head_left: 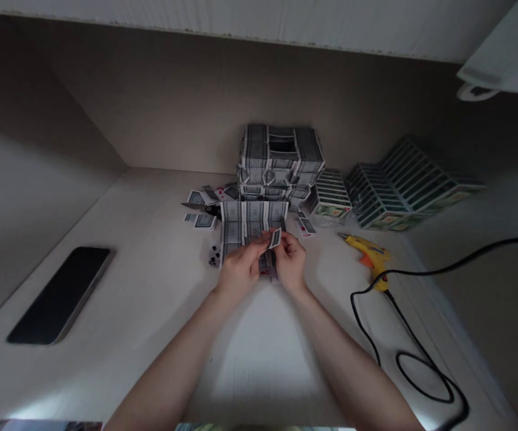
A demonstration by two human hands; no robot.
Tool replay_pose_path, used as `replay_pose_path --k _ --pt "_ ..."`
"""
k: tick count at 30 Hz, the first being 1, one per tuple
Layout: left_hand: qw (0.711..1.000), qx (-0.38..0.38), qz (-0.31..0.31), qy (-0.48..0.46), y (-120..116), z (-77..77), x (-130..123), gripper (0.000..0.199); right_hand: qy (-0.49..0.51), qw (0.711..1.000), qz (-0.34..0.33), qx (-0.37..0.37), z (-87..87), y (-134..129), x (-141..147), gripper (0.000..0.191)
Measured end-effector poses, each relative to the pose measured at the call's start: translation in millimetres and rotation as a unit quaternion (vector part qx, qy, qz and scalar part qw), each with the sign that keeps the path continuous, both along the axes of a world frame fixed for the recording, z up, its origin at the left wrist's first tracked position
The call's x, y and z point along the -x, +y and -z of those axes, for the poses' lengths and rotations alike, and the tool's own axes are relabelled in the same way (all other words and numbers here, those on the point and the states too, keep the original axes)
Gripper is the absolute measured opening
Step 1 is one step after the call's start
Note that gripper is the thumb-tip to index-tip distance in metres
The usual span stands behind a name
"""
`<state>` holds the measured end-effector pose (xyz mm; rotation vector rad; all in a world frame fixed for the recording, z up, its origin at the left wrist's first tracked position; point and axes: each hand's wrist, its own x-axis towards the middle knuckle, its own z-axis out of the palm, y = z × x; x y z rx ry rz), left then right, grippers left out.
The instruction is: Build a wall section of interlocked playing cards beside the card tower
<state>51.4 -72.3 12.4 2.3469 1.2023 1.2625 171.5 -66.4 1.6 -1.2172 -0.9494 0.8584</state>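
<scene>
Both hands meet at the middle of the white surface and pinch one small playing card (276, 238), patterned side showing. My left hand (241, 263) has its fingers closed on the card's left side. On its right side, my right hand (291, 261) grips with thumb and fingers. Just behind them stands a panel of joined playing cards (254, 216) with grey-blue backs. Beyond that rises a block-shaped structure built of cards (281, 158), with an opening in its top. Loose face-up cards (265, 272) lie partly hidden beneath the hands.
Scissors (200, 208) lie among loose cards (205, 221) at the left. Stacked card boxes (331, 194) and larger stacks (402, 185) stand at the back right. A yellow glue gun (371, 254) trails a black cord (424, 365). A phone (61, 296) rests far left.
</scene>
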Motion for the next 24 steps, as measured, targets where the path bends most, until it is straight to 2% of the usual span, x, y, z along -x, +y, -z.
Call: replay_pose_path --k 5,9,13,15,18,21,24 --pt "0.999 -0.013 0.038 0.012 0.2 -1.8 -0.2 0.042 0.029 1.000 0.005 0.005 2.7 -0.5 0.7 0.021" --pt "0.999 -0.021 0.042 0.024 0.2 -2.2 0.6 0.044 0.077 0.997 -0.007 0.023 5.6 1.1 1.7 0.020" --pt "0.998 -0.034 0.043 0.035 -0.8 -1.8 0.4 0.044 0.082 0.996 -0.006 0.031 4.2 1.7 2.2 0.021" --pt "0.999 -0.019 0.021 0.015 -1.3 -1.1 -0.4 0.041 0.078 0.996 -0.006 0.032 1.8 2.0 2.1 0.022" --pt "0.997 0.031 -0.043 -0.050 -0.6 0.4 -1.6 0.029 0.083 0.996 -0.012 0.039 -0.4 3.0 2.1 0.024" --pt "0.985 0.078 -0.098 -0.116 2.5 2.3 -1.8 0.017 0.077 0.996 -0.030 0.041 1.9 3.3 2.8 0.024" --pt "0.973 0.107 -0.122 -0.165 5.7 4.6 -1.3 0.016 0.050 0.996 -0.066 0.032 7.1 2.5 4.8 0.022"
